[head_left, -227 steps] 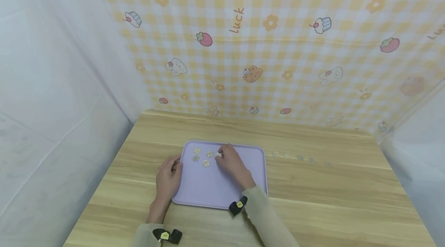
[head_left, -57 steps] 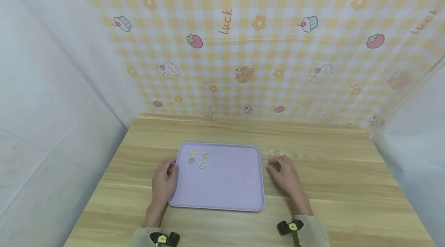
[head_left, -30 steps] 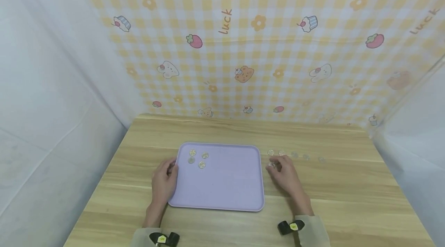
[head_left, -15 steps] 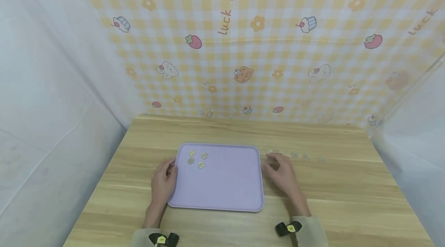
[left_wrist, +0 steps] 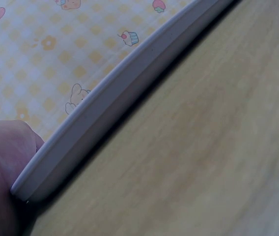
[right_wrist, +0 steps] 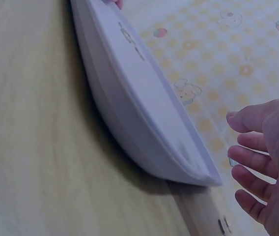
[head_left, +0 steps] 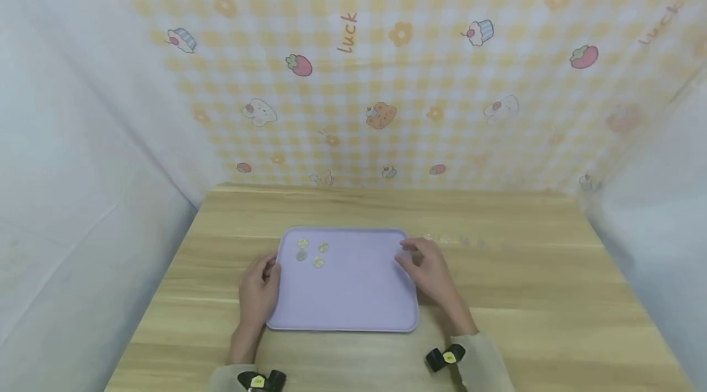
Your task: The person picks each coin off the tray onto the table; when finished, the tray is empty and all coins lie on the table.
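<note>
A lilac tray (head_left: 359, 294) lies on the wooden table. Several small gold and silver coins (head_left: 318, 262) sit near its back left corner. My left hand (head_left: 258, 294) grips the tray's left edge; in the left wrist view, part of that hand (left_wrist: 7, 152) meets the rim. Over the tray's right edge hovers my right hand (head_left: 431, 266). Its fingers are loosely bent, with a gap between thumb and forefinger. In the right wrist view the fingers (right_wrist: 251, 160) are spread apart and no coin is plainly visible among them.
More coins (head_left: 444, 239) lie in a row on the table (head_left: 525, 294), right of the tray, blurred and partly beside the right hand. A yellow checked cloth (head_left: 331, 91) hangs behind the table. White cloth walls (head_left: 99, 196) stand at both sides.
Earlier, my right hand pinched a coin over the tray, then worked at a coin right of it. It has since let go and moved left to the tray's edge. The left hand stays.
</note>
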{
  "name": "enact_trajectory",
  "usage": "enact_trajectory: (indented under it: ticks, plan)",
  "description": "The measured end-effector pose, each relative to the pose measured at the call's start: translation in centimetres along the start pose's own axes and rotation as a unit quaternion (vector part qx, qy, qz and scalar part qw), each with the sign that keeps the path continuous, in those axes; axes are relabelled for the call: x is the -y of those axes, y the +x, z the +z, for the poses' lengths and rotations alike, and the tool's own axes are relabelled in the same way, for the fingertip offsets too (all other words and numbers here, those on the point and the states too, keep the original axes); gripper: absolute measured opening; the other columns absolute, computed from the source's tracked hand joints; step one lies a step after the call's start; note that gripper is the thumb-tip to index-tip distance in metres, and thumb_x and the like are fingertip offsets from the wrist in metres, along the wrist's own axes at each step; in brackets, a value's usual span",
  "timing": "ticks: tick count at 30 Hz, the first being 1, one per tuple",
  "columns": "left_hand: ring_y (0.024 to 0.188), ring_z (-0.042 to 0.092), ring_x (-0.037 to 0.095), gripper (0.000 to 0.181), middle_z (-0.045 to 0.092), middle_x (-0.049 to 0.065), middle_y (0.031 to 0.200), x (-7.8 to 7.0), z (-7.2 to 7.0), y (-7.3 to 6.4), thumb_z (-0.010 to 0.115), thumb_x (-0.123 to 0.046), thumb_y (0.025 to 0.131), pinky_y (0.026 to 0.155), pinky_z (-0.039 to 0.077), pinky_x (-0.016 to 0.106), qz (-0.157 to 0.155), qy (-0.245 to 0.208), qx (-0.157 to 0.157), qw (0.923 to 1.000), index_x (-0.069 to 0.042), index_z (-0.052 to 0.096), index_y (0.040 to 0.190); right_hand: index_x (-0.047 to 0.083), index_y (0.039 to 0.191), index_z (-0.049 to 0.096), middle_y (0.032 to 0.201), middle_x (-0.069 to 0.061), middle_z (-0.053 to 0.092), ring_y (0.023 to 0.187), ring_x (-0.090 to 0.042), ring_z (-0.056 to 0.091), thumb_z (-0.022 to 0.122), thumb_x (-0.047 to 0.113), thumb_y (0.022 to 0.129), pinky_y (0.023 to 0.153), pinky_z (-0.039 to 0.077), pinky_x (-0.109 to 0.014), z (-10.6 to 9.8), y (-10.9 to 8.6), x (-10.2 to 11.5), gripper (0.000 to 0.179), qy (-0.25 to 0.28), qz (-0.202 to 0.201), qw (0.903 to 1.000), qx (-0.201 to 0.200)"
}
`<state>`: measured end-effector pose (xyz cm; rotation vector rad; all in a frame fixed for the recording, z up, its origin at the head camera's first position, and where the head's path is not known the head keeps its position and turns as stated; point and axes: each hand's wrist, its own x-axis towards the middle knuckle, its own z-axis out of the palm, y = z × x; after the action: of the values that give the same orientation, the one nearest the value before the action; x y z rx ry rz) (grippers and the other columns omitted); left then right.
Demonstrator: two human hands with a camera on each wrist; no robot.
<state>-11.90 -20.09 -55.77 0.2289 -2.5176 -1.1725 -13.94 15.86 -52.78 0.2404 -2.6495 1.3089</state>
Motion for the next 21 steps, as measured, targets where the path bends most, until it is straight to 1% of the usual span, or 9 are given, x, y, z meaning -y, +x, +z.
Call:
enact_trajectory:
  ticks: [4,7,13,17,21]
  plan:
    - [0.091,0.067,0.023,0.025,0.072,0.011,0.105,0.0,0.1,0.1,0.062,-0.011,0.096,0.077,0.055,0.028,0.004,-0.002,-0.008,1.0000,-0.005,0.069,0.120,0.009,0.114,0.069,0.109,-0.005,0.071,0.106,-0.024,0.062,0.076,0.016,0.087,0.091,0.052,-0.044,0.9,0.2,0.9,0.029,0.004,-0.013,0.9999,0.010]
    - [0.091,0.068,0.022,0.025,0.072,0.010,0.105,0.0,0.1,0.0,0.063,-0.010,0.096,0.078,0.055,0.030,0.001,0.002,-0.010,0.9999,-0.006,0.069,0.119,0.009,0.113,0.070,0.108,-0.005,0.071,0.106,-0.024,0.062,0.078,0.015,0.085,0.093,0.052,-0.044,1.8,0.3,1.8,0.030,0.012,-0.026,0.9994,0.021]
    - [0.094,0.067,0.023,0.026,0.071,0.011,0.109,-0.1,0.1,0.0,0.061,-0.012,0.097,0.081,0.055,0.034,-0.010,0.002,0.003,0.9999,-0.006,0.068,0.122,0.007,0.110,0.071,0.105,-0.005,0.072,0.103,-0.022,0.061,0.078,0.015,0.084,0.090,0.052,-0.038,3.9,0.9,3.5,0.029,0.015,-0.062,0.9973,0.037]
    - [0.095,0.067,0.023,0.027,0.071,0.012,0.110,-0.2,0.1,0.0,0.060,-0.014,0.098,0.082,0.056,0.036,-0.013,0.001,0.006,0.9999,-0.006,0.068,0.122,0.007,0.111,0.070,0.106,-0.003,0.072,0.102,-0.020,0.060,0.077,0.018,0.086,0.089,0.051,-0.036,5.3,1.2,4.4,0.028,0.018,-0.060,0.9967,0.052]
    - [0.094,0.067,0.023,0.027,0.071,0.012,0.110,-0.2,0.0,0.0,0.061,-0.014,0.098,0.081,0.056,0.034,-0.012,0.001,0.003,0.9999,-0.006,0.068,0.122,0.009,0.113,0.070,0.108,-0.002,0.071,0.102,-0.018,0.059,0.076,0.021,0.087,0.088,0.051,-0.035,6.8,1.4,4.9,0.029,0.019,-0.055,0.9963,0.064]
